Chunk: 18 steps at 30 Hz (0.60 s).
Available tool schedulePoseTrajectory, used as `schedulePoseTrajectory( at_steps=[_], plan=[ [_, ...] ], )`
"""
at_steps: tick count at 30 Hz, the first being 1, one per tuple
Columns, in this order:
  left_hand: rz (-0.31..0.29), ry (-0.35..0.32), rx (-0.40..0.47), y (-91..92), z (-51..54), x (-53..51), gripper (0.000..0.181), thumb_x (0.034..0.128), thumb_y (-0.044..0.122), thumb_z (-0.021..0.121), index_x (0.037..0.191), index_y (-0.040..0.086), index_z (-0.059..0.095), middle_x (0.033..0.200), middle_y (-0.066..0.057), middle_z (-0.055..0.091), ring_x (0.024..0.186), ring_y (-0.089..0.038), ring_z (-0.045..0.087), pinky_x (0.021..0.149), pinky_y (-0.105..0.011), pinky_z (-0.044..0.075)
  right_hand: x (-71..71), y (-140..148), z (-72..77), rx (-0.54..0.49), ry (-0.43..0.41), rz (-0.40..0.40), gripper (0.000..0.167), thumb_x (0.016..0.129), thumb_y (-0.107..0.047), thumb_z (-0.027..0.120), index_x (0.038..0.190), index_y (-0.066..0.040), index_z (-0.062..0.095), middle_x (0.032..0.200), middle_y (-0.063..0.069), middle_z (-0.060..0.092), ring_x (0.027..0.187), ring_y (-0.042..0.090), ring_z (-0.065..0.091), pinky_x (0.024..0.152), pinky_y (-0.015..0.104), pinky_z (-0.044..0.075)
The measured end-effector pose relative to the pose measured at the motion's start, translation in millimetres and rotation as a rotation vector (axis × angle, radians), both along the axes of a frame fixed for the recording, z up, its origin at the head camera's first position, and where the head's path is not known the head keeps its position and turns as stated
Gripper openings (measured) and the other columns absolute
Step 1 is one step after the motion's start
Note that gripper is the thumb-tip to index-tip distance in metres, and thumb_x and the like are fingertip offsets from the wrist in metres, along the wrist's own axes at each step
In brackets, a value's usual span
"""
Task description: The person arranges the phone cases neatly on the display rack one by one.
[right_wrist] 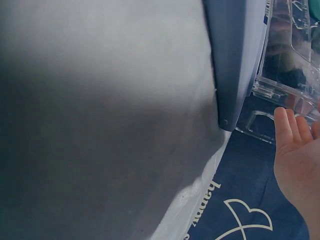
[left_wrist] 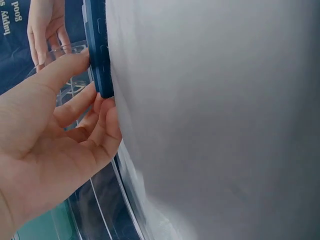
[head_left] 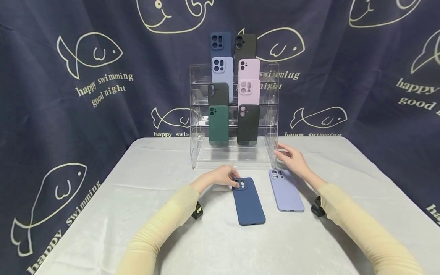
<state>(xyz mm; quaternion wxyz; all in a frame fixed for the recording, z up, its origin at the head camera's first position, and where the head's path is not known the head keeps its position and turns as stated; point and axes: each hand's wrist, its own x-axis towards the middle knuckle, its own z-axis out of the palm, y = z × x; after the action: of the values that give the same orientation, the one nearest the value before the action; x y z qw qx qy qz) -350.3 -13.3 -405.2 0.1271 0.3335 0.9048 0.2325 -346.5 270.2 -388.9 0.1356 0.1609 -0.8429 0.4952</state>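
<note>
A dark blue phone case (head_left: 249, 204) lies on the white table with its camera cutouts toward the display stand. My left hand (head_left: 221, 176) pinches its far left corner; in the left wrist view the thumb (left_wrist: 75, 62) lies on the case's face and curled fingers meet its edge. To its right lies a lavender phone case (head_left: 287, 193). Beyond that case, my right hand (head_left: 293, 159) is at the right side of the clear stand (head_left: 196, 152). Its fingers (right_wrist: 283, 127) look fairly straight in the right wrist view; whether they press the plastic I cannot tell.
Two columns of phone cases stand on the tiered rack, including a green case (head_left: 218, 126), a black case (head_left: 248, 124) and a pink case (head_left: 249, 68). Behind the table (head_left: 165, 160) hangs a navy curtain (head_left: 103, 91) with fish drawings.
</note>
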Motion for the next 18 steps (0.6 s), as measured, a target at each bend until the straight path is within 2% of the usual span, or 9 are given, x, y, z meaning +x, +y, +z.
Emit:
schedulePoseTrajectory(
  at_steps=[4,7,11,14,18],
  plan=[
    [0.0,0.013,0.023,-2.0,1.0,-0.2,0.025,0.0789,0.015,0.073,0.101,0.005,0.068,0.095,-0.006,0.069,0.086,-0.013,0.062,0.08,-0.02,0.05,-1.5,1,-2.2,-0.018,0.006,0.012,0.05,0.093,-0.01,0.057,0.135,0.011,0.039,0.126,0.035,0.05,0.082,-0.016,0.055,0.076,0.008,0.052],
    [0.004,0.034,0.06,-6.6,3.7,-3.1,0.027,0.0782,0.015,0.073,0.103,0.005,0.067,0.096,-0.007,0.068,0.084,-0.013,0.062,0.075,-0.019,0.051,-6.3,4,-8.2,-0.03,0.001,0.019,0.052,0.094,-0.014,0.057,0.136,0.01,0.039,0.127,0.033,0.05,0.083,-0.015,0.055,0.077,0.009,0.052],
    [0.038,0.125,0.137,-15.2,10.5,-7.3,0.032,0.0767,0.015,0.073,0.107,0.005,0.065,0.1,-0.008,0.064,0.087,-0.017,0.062,0.075,-0.02,0.05,-13.6,9,-17.2,-0.04,-0.009,0.016,0.054,0.094,-0.019,0.057,0.138,0.006,0.038,0.128,0.031,0.05,0.087,-0.013,0.057,0.078,0.01,0.053],
    [0.055,0.191,0.213,-21.3,15.8,-7.3,0.035,0.0763,0.013,0.072,0.109,0.004,0.064,0.103,-0.009,0.06,0.093,-0.021,0.059,0.075,-0.02,0.051,-16.1,10,-19.1,-0.047,-0.007,0.009,0.054,0.094,-0.021,0.058,0.138,0.005,0.04,0.128,0.03,0.051,0.086,-0.013,0.058,0.078,0.011,0.053],
    [0.057,0.227,0.293,-27.0,19.9,-5.2,0.035,0.0791,0.01,0.069,0.113,0.003,0.062,0.104,-0.011,0.056,0.095,-0.023,0.057,0.071,-0.018,0.053,-16.5,9,-18.2,-0.047,-0.001,0.008,0.053,0.094,-0.021,0.058,0.138,0.005,0.041,0.128,0.03,0.051,0.084,-0.016,0.056,0.077,0.011,0.053]
  ],
)
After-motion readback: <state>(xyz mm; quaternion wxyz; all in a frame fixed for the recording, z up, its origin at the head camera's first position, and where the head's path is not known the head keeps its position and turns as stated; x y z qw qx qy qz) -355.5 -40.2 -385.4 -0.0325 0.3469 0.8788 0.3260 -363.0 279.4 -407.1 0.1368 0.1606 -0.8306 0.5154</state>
